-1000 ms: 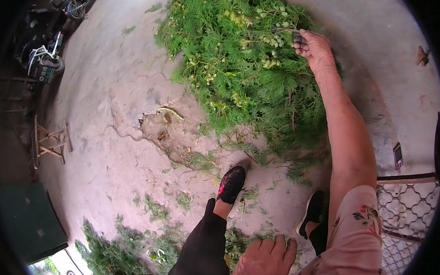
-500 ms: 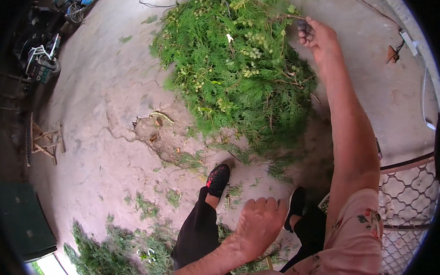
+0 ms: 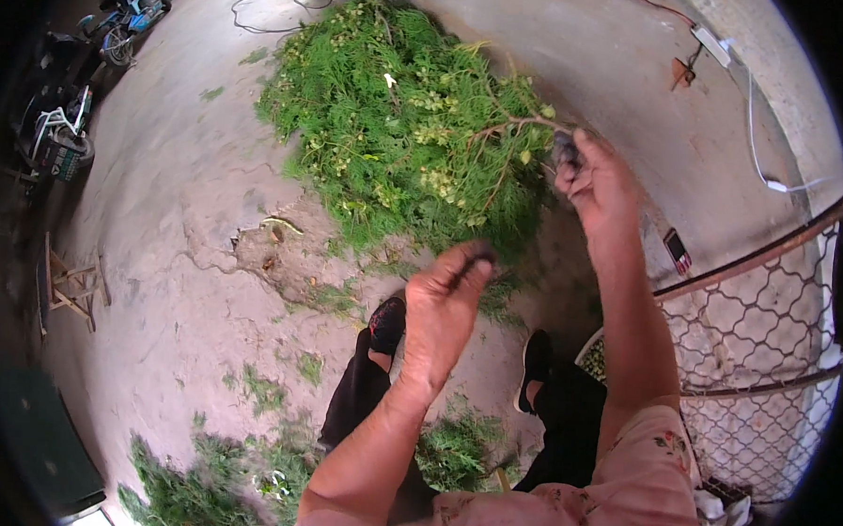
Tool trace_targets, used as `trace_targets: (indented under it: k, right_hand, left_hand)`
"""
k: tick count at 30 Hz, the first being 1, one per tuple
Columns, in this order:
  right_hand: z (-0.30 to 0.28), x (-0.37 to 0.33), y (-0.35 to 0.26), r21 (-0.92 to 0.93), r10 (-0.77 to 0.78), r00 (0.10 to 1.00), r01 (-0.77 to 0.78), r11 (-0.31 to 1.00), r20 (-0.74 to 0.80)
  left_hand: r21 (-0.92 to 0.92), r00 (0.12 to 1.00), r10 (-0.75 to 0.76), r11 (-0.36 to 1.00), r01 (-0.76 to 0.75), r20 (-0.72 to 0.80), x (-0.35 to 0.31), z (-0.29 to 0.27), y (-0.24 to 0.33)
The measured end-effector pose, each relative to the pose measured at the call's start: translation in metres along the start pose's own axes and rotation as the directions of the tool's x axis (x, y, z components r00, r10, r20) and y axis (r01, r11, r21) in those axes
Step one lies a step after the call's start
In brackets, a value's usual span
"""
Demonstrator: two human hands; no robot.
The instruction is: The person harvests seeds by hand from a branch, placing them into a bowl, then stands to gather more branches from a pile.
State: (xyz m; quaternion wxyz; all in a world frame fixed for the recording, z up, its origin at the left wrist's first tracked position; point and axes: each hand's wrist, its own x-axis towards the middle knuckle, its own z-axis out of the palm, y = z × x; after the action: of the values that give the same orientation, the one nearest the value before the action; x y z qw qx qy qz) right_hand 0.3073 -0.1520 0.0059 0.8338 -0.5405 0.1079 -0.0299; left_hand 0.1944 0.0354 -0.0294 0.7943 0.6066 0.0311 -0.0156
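My right hand [image 3: 590, 176] is closed on the brown stem of a leafy evergreen branch [image 3: 502, 135] that bears pale green cones. This branch reaches left over a large heap of cut evergreen branches [image 3: 343, 119]. My left hand [image 3: 450, 292] is in front of the heap's near edge, its fingers curled and the thumb close to the forefinger. Dark stains mark the fingertips of both hands. Whatever lies inside the left fingers, if anything, is hidden.
Beside my right leg, a container of small green cones [image 3: 594, 357] is partly hidden. A metal lattice [image 3: 757, 325] stands at right, near a phone [image 3: 676, 251] and a power strip [image 3: 711, 45]. More cut branches [image 3: 196, 479] lie lower left; a wooden stool [image 3: 72, 285] stands far left.
My right hand has drawn the branch nearer, lifting it partly off the heap. My left hand has risen from near my legs toward the heap. The view has shifted slightly.
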Motion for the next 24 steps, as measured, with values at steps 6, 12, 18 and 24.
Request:
trace_targets:
  k: [6,12,18,24]
  right_hand:
    - [0.005,-0.086,0.017,-0.185,-0.051,0.995,0.068,0.98,0.091]
    - [0.012,-0.134,0.024,-0.379,-0.026,0.997,0.053,0.924,0.076]
    - [-0.007,-0.145,0.05,-0.417,-0.027,0.998,0.048,0.907,0.055]
    - [-0.016,-0.142,0.043,-0.348,-0.054,0.998,0.038,0.937,-0.038]
  left_hand:
    - [0.255,0.898,0.419,0.89,-0.377,-0.136,0.008,0.005,0.0]
    - [0.711,0.736,0.662,0.448,-0.542,0.144,0.001,0.009,-0.001]
    - [0.862,0.811,0.473,0.184,-0.473,0.344,-0.013,0.019,0.002]
    - [0.881,0.695,0.692,0.186,-0.436,0.198,-0.028,0.033,0.003]
